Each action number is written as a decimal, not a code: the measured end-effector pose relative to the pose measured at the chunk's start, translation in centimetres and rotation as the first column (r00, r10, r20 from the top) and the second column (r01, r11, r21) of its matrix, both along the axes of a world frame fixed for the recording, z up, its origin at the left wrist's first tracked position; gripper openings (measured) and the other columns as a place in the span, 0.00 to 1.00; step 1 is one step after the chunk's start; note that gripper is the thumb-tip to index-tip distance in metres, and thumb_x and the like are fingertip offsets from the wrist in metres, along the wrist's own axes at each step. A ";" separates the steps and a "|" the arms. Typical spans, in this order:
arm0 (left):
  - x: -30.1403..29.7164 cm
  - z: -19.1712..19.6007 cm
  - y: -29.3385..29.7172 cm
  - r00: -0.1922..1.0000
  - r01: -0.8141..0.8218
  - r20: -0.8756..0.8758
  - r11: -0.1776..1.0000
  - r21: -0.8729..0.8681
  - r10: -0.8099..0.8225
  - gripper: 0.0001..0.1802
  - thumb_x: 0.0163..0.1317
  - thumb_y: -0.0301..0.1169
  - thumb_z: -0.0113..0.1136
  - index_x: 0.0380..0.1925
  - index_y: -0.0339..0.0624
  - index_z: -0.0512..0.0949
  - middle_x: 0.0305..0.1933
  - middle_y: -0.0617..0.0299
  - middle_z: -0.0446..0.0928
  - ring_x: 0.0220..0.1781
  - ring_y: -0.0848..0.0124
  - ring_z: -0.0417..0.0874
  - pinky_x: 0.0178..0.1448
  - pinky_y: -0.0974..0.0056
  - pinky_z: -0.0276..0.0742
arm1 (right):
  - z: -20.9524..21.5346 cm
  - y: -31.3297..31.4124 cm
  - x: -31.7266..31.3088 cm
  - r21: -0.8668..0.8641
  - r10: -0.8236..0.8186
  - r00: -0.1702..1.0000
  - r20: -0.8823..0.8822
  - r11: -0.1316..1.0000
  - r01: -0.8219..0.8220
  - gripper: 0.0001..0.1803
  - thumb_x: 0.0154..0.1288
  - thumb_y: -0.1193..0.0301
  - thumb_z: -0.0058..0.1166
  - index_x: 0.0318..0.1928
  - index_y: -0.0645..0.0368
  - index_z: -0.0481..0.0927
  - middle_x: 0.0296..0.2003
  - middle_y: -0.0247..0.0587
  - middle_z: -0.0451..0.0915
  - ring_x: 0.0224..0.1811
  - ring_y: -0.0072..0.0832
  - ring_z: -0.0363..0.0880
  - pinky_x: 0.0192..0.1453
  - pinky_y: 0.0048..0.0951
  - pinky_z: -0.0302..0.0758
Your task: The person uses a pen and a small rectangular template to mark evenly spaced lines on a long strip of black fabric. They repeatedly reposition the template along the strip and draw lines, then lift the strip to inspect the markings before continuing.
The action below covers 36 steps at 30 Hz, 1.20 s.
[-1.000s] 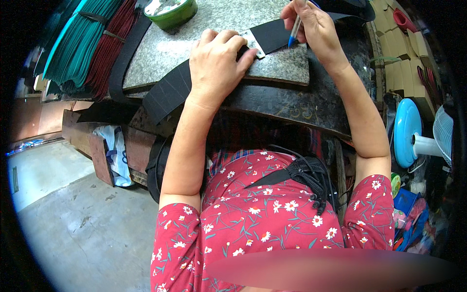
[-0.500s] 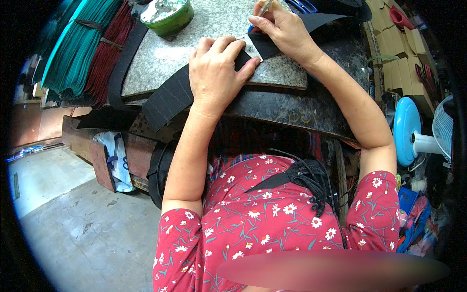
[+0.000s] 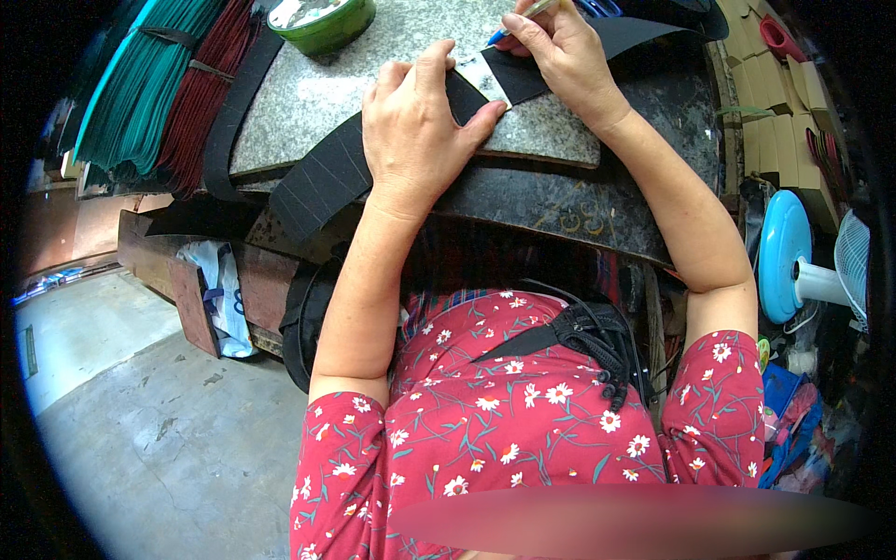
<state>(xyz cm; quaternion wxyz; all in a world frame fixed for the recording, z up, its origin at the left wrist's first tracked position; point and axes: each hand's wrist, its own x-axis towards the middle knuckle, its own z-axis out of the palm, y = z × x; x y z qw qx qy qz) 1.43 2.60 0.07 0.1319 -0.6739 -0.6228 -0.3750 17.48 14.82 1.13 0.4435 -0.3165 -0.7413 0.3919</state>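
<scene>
From my seat at the far end of the feed, I've got the left hand [image 3: 411, 131] planted over the black strip [image 3: 322, 177], thumb spread well away from the forefinger. The thumb tip is down at the near corner of a flat whitish plate [image 3: 485, 82] lying across the strip, and the forefinger reaches up toward the plate's far end. My read: that wide span is there so the plate doesn't twist and the strip doesn't slide under it. The other left fingers are partly tucked behind the hand, so I can't tell how hard they press.

The right hand [image 3: 569, 65] has thumb and forefinger pinching a blue-tipped pen [image 3: 499, 35], held low and slanted, its tip by the plate's far corner (can't tell from here if it's actually touching anything). Holding it that close to the point probably gives finer control along a straight edge.

The strip lies over a speckled stone slab [image 3: 308, 117], which I'd guess serves as a firm, flat backing. One end hangs past the near edge, with faint pale lines across it; the other side runs off behind the right hand. A green bowl [image 3: 327, 30] sits on the slab's far side, likely parked there to leave elbow room.
</scene>
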 end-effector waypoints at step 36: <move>0.1 0.3 0.3 0.993 0.013 -0.119 1.000 -0.019 -0.016 0.24 0.50 0.49 0.75 0.44 0.52 0.87 0.45 0.69 0.83 0.50 0.62 0.80 0.54 0.54 0.75 | 0.4 -0.7 -0.3 0.385 -0.091 0.975 0.205 0.923 0.005 0.09 0.73 0.65 0.61 0.46 0.56 0.79 0.32 0.51 0.85 0.36 0.49 0.87 0.38 0.44 0.79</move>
